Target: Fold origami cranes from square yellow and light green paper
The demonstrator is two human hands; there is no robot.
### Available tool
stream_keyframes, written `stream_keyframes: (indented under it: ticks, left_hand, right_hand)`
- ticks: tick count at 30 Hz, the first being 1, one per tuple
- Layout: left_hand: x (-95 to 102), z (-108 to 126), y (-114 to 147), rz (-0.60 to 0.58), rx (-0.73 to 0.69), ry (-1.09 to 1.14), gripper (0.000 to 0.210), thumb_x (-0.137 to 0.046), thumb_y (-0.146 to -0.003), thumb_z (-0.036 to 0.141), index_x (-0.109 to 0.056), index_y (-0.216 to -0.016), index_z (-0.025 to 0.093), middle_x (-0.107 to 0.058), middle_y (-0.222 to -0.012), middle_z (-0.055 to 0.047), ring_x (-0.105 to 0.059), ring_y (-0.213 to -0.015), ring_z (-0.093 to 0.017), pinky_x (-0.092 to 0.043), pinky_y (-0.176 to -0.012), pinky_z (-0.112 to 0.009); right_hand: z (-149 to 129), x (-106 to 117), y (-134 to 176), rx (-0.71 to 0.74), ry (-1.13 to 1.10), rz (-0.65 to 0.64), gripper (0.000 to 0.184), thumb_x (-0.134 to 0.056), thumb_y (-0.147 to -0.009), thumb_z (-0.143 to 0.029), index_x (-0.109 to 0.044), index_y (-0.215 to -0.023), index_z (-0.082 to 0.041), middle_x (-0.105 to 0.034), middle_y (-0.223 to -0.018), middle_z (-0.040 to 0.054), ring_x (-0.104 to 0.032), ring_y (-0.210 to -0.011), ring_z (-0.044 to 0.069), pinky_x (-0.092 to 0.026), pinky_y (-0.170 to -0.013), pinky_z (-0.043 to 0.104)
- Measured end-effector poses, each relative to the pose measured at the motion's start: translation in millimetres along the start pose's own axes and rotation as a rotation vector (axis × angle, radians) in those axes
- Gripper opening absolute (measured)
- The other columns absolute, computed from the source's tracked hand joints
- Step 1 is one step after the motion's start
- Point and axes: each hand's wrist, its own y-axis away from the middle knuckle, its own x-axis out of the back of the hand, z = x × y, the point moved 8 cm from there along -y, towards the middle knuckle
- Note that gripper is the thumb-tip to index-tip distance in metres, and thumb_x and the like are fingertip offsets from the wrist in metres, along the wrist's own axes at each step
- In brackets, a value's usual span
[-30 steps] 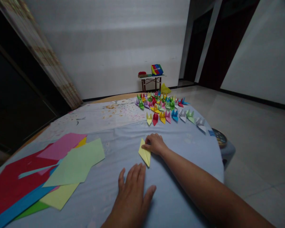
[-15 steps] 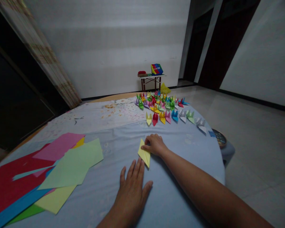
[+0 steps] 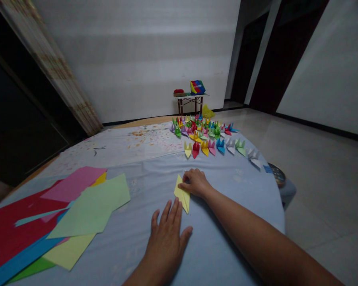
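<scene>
A folded yellow origami paper [image 3: 183, 198], diamond-shaped with a crease toward its near point, lies on the blue tablecloth in front of me. My right hand [image 3: 196, 182] has its thumb and curled fingers closed on the paper's right side, near the upper half. Palm down on the cloth, my left hand [image 3: 168, 230] is open with its fingers stretched out. Its longest fingertips reach the paper's lower left edge, and the thumb points off to the right.
Coloured paper sheets lie at left, with a light green sheet [image 3: 92, 206] on top. Several folded paper cranes [image 3: 196, 150] stand in a row beyond my hands, more behind them. A small table [image 3: 191, 96] stands by the wall, and a stool [image 3: 287, 190] at the right edge.
Almost nothing differs. The view has shifted very slightly, and both hands stay in the same place on the yellow paper.
</scene>
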Motion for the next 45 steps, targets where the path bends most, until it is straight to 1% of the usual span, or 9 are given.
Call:
stream_keyframes:
  ticks: [12,19,23,25,28,31,36,40,45]
  left_hand:
    - [3.2,1.2,-5.4,0.012,-0.020,-0.017,0.054,-0.022,-0.088,0.047,-0.029,-0.135,0.021,-0.027,-0.143,-0.003,-0.021,-0.131,-0.028,-0.017,-0.102,-0.057]
    - [6.4,4.3,2.2,0.003,-0.099,0.017,0.051,-0.020,-0.088,0.049,-0.030,-0.134,0.030,-0.030,-0.142,-0.003,-0.022,-0.131,-0.029,-0.007,-0.102,-0.060]
    - [11.8,8.9,12.9,-0.027,-0.157,0.056,0.047,-0.023,-0.088,0.049,-0.032,-0.132,0.034,-0.034,-0.141,-0.002,-0.025,-0.129,-0.029,-0.009,-0.101,-0.061]
    - [20.7,11.8,13.4,-0.022,-0.196,0.086,0.043,-0.027,-0.088,0.046,-0.040,-0.127,0.035,-0.041,-0.136,-0.002,-0.032,-0.126,-0.027,-0.012,-0.101,-0.059]
    - [42.7,7.0,-1.5,0.100,-0.144,0.138,0.032,-0.032,-0.088,0.036,-0.054,-0.110,0.028,-0.057,-0.118,-0.002,-0.045,-0.114,-0.020,-0.017,-0.103,-0.050]
    - [55.5,-2.3,-27.1,0.246,-0.039,0.157,0.030,-0.033,-0.088,0.028,-0.052,-0.112,0.024,-0.057,-0.116,-0.004,-0.046,-0.111,-0.018,-0.021,-0.101,-0.045]
    - [35.1,-5.4,-53.5,0.258,-0.018,0.129,0.033,-0.038,-0.086,0.023,-0.048,-0.117,0.023,-0.052,-0.124,-0.005,-0.044,-0.115,-0.019,-0.021,-0.101,-0.044]
    - [24.2,-8.9,-50.5,0.261,-0.009,0.128,0.030,-0.034,-0.088,0.025,-0.051,-0.113,0.022,-0.054,-0.122,-0.005,-0.044,-0.115,-0.018,-0.020,-0.101,-0.044]
    - [27.5,-11.5,-48.2,0.277,0.006,0.163,0.032,-0.031,-0.089,0.024,-0.049,-0.116,0.021,-0.056,-0.120,-0.006,-0.044,-0.115,-0.017,-0.020,-0.101,-0.044]
  right_hand:
    - [-0.3,0.1,0.2,-0.002,0.000,-0.003,0.030,-0.058,-0.071,-0.051,-0.061,-0.080,-0.022,-0.057,-0.086,0.0038,-0.045,-0.086,0.019,-0.026,-0.071,0.029]
    - [-0.5,0.0,-0.6,-0.008,0.006,-0.011,0.031,-0.059,-0.070,-0.052,-0.062,-0.079,-0.022,-0.058,-0.087,0.0039,-0.046,-0.086,0.019,-0.025,-0.070,0.029]
    - [0.1,-1.5,-0.8,-0.010,0.019,-0.020,0.031,-0.058,-0.071,-0.052,-0.062,-0.081,-0.023,-0.058,-0.087,0.0043,-0.046,-0.086,0.019,-0.026,-0.070,0.029]
    - [0.2,-1.8,-1.0,-0.010,0.021,-0.022,0.031,-0.059,-0.071,-0.052,-0.062,-0.081,-0.023,-0.058,-0.087,0.0042,-0.046,-0.086,0.019,-0.026,-0.070,0.030]
    - [-0.2,-1.5,-0.8,-0.010,0.019,-0.023,0.031,-0.059,-0.071,-0.051,-0.062,-0.081,-0.023,-0.058,-0.088,0.0043,-0.046,-0.087,0.019,-0.026,-0.071,0.030]
    - [-1.3,-0.6,0.2,-0.010,0.019,-0.014,0.028,-0.059,-0.072,-0.048,-0.062,-0.082,-0.022,-0.058,-0.088,0.0046,-0.045,-0.088,0.020,-0.026,-0.072,0.029]
    - [-1.6,3.1,1.2,0.027,-0.013,0.009,0.023,-0.057,-0.076,-0.043,-0.063,-0.081,-0.021,-0.058,-0.086,0.0043,-0.046,-0.086,0.018,-0.027,-0.072,0.028]
    - [4.7,7.5,-0.2,0.075,-0.102,-0.026,0.026,-0.048,-0.083,-0.040,-0.065,-0.082,-0.021,-0.060,-0.081,0.0030,-0.049,-0.080,0.015,-0.030,-0.070,0.026]
    - [14.7,14.3,0.6,0.082,-0.123,-0.065,0.020,-0.053,-0.078,-0.034,-0.067,-0.078,-0.021,-0.063,-0.081,0.0022,-0.052,-0.080,0.015,-0.033,-0.071,0.026]
